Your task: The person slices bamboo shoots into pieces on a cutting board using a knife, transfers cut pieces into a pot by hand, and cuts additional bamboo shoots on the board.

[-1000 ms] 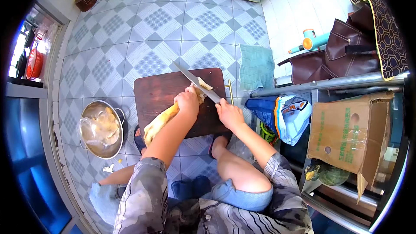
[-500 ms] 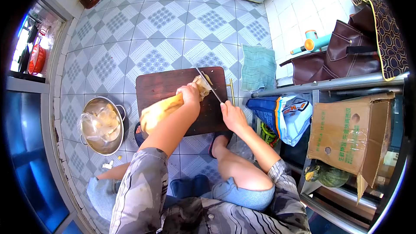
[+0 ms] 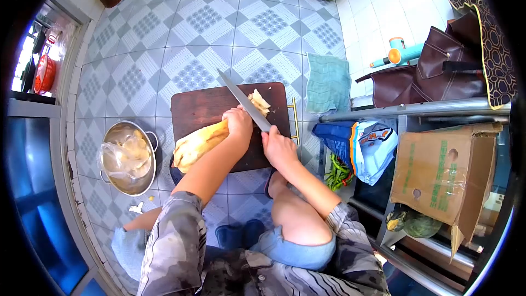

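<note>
A pale yellow plucked chicken (image 3: 198, 145) lies across the left part of a low dark-brown wooden table (image 3: 200, 107). My left hand (image 3: 239, 125) is closed around its narrow end, near the table's middle. In my right hand (image 3: 278, 146) is the handle of a long kitchen knife (image 3: 244, 100). The blade slants up and left, just beyond my left fingers, its tip over the table's far edge. Pale chicken pieces (image 3: 259, 102) rest past the blade, partly hidden by it.
On the left floor stands a metal basin (image 3: 130, 192) holding a plastic bag with pale contents. Right of me, a metal rack carries a cardboard box (image 3: 433, 172), a blue-white bag (image 3: 370, 151) and a green squash (image 3: 421, 223). Green peppers (image 3: 337, 174) sit below the bag.
My right hand has moved slightly left and toward me. The knife has swung left, its blade now showing broadside and closer to my left hand, which still grips the chicken.
</note>
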